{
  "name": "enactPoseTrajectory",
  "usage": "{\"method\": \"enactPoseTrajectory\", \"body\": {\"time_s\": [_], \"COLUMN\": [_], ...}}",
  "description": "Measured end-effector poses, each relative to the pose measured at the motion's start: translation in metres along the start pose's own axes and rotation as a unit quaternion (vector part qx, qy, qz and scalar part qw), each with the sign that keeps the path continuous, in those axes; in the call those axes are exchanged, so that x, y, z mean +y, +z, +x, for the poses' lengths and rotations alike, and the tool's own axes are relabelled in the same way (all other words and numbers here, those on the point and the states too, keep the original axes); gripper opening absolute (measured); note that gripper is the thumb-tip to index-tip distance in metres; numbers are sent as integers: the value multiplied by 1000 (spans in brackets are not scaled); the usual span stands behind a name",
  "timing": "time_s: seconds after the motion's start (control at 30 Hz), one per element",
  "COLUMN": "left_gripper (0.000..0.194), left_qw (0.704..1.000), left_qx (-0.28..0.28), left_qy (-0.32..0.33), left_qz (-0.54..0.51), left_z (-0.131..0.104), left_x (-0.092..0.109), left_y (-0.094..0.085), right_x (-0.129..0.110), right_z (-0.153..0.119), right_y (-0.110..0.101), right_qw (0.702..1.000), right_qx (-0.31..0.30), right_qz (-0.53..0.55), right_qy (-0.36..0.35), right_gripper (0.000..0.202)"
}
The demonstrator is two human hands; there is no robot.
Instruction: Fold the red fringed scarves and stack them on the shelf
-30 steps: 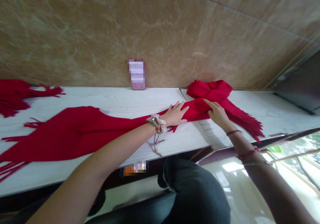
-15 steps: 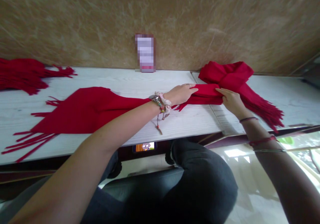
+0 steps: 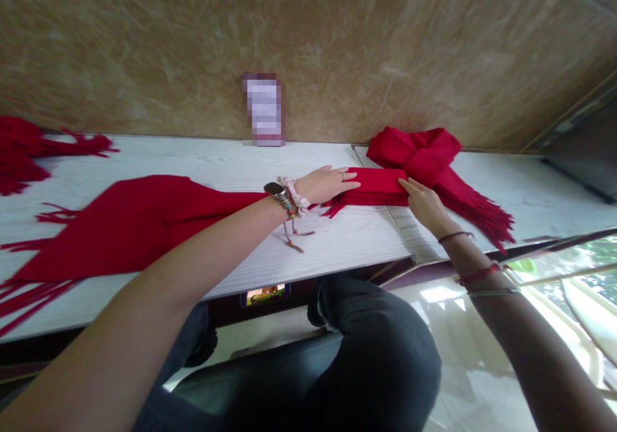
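Observation:
A red fringed scarf [image 3: 116, 226] lies along the white ledge, spread wide on the left and narrowing toward the middle. Its right part is a folded flat strip [image 3: 378, 178], with tassels showing at the strip's lower left. My left hand [image 3: 325, 184] rests on the left end of the strip, fingers stretched out and slightly apart. At the strip's right end my right hand [image 3: 427, 207] pinches the edge between thumb and fingers. Just behind and right of it sits a looped red scarf [image 3: 414, 149], its fringed tail pointing toward the front edge.
Another red fringed scarf [image 3: 22, 149] lies at the far left. A blurred phone-like panel [image 3: 264, 110] leans on the brown marbled wall [image 3: 168, 53]. Below the white ledge [image 3: 193, 155], a lit screen [image 3: 265, 294] shows near my knees. A dark box shape [image 3: 585, 146] stands at the far right.
My left hand has loosened and flattened, its fingers now extended over the strip. My right hand keeps its pinch. The view has shifted slightly, so everything sits further left.

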State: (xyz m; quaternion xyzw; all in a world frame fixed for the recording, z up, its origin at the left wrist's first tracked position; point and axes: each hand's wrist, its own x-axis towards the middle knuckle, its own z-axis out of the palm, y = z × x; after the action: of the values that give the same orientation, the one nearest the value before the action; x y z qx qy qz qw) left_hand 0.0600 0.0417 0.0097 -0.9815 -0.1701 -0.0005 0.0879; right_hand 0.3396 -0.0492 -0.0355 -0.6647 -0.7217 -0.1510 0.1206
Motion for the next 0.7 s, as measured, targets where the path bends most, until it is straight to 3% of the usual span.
{"method": "enactPoseTrajectory", "body": {"time_s": [0.17, 0.43, 0.53, 0.6, 0.7], "left_gripper": [58, 75, 57, 47, 49], "left_qw": [999, 995, 990, 987, 985], "left_qx": [44, -31, -36, -9, 41], "left_qy": [3, 18, 7, -4, -41], "left_qz": [7, -98, -139, -159, -164], "left_z": [4, 5, 11, 22, 41], "left_x": [-7, -9, -9, -6, 0], "left_y": [-5, 15, 5, -3, -5], "right_x": [-5, 4, 10, 9, -3], "right_z": [-4, -11, 4, 21, 45], "right_y": [-7, 4, -7, -16, -21], "right_qw": [999, 999, 996, 994, 993], "right_qx": [11, -2, -31, -27, 10], "right_qz": [-27, 48, 88, 105, 104], "right_qy": [28, 5, 8, 26, 51], "right_gripper": [55, 59, 59, 54, 47]}}
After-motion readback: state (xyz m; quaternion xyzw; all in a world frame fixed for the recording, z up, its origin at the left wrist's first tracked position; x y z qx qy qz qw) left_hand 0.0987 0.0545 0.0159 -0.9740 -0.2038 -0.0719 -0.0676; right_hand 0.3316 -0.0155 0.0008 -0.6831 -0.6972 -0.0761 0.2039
